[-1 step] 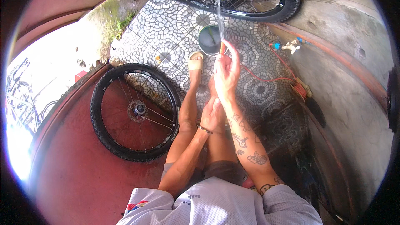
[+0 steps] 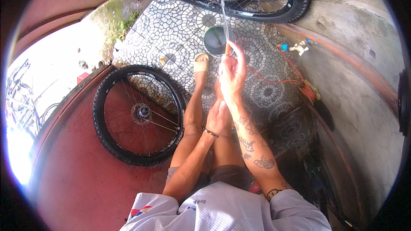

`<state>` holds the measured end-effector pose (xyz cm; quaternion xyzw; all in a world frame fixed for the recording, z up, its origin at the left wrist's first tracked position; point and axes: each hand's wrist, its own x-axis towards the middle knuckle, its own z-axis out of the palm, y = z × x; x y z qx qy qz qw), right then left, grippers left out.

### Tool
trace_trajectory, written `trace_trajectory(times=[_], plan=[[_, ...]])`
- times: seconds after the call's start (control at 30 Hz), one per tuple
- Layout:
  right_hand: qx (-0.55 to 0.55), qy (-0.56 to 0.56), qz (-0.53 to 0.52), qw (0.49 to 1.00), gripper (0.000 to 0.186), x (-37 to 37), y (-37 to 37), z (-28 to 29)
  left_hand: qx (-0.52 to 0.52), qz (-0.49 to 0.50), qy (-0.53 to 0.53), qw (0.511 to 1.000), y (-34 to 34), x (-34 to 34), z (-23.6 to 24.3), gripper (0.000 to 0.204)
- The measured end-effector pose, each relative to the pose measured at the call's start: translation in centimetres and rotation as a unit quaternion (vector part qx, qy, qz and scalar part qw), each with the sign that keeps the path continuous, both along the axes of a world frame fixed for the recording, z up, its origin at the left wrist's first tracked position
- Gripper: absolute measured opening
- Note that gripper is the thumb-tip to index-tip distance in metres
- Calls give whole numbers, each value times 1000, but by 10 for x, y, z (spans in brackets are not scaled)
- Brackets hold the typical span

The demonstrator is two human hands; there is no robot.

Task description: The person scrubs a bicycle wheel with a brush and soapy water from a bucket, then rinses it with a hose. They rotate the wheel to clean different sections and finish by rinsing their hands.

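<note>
My right hand [image 2: 232, 75] grips the end of an orange hose [image 2: 228, 49], with the index finger stretched to its tip. A jet of water [image 2: 224, 15] runs from there toward the hub of a bicycle wheel [image 2: 295, 0] at the top. Lower down, my left hand [image 2: 217, 119] is closed beside my right forearm, near my knee. Its fingers are mostly hidden, and I cannot make out what they hold. A bucket [image 2: 206, 45] of cloudy water stands just beyond my right hand.
Left of my legs, a second bicycle wheel [image 2: 100, 115] with a disc rotor leans by a red surface [image 2: 68, 179]. A tap [image 2: 298, 48] with a blue fitting and a coiled orange hose [image 2: 306, 90] lie along the right wall [image 2: 359, 77]. Patterned stone paving [image 2: 171, 30] spreads underfoot.
</note>
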<state>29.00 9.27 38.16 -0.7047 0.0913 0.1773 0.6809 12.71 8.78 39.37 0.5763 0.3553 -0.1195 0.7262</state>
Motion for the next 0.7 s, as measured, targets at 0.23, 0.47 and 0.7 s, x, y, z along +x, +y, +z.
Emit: trace_trajectory(times=[0.23,0.47,0.7], plan=[[-33,24,43,998,42,-1,7,-6,36,44,-4,998,-2,3,-8,43],[-8,33,-11,999,42,-2,5,-9,14,37,6,999,-3,-3,-12,40],[-30,30,29,999,42,0,9,-6,46,53,-12,997,-5,3,-12,39]])
